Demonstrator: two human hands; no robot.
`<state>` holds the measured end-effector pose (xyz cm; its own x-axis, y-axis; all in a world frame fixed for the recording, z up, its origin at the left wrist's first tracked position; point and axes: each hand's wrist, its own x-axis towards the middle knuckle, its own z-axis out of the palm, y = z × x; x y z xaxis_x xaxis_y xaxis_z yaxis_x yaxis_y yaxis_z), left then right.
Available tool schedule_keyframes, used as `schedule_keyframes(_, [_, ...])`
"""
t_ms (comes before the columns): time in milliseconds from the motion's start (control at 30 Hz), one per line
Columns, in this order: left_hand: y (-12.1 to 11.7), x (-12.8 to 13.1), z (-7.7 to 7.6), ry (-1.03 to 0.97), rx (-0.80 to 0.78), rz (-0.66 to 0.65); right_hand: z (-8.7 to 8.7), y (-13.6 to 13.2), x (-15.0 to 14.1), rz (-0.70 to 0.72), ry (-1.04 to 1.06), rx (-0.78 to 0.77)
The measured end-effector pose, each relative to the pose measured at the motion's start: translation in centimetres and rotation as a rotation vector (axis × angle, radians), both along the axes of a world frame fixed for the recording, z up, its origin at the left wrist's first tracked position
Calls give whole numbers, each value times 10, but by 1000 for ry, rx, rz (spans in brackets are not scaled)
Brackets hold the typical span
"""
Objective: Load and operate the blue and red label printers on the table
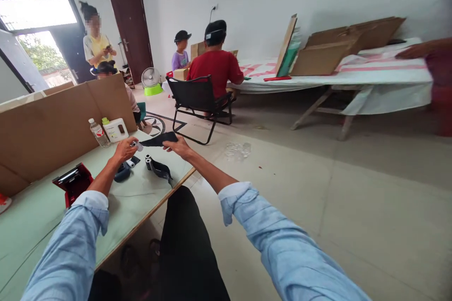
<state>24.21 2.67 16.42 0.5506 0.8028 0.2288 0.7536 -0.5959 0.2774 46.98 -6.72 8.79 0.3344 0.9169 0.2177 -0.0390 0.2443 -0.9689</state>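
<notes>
My left hand [126, 149] is closed on a small roll with a white core [136, 145], held above the table's far corner. From it a black strip [155, 140] stretches to my right hand [181, 147], whose fingers pinch its wide end. A second roll [148, 162] with a loose black strip [161, 170] curling from it rests on the table below my hands. Near my left wrist lie a dark rounded object [122, 172] and a small white roll [130, 163]. An opened red case [76, 186] with a dark top edge sits left of my left forearm.
A clear bottle [99, 132] and a white jug [115, 130] stand by a cardboard panel [63, 122] along the greenish tabletop [132, 202]. Beyond are a folding chair [190, 96], several people, a fan [151, 79] and a cloth-covered table [388, 75] with cardboard.
</notes>
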Motion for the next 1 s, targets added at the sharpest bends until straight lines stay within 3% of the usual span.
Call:
schedule_keyframes(167, [19,40,-25,124,-62,-8,-55,-5,3,-105,-17,-54])
schedule_keyframes(300, [28,46,-40,205,-133,-45,-76,-12,-1,-114,-110,-41])
schedule_keyframes(500, [31,38,-49,265,-281,-165,-81,-32,0,-83,-280,6])
schedule_keyframes(667, [21,43,-54,283,-263,-233,-79,-50,-8,-66,-409,-11])
schedule_keyframes(1000, [-5,41,-62,350,-142,-76,-77,-69,-32,-32,-615,-60])
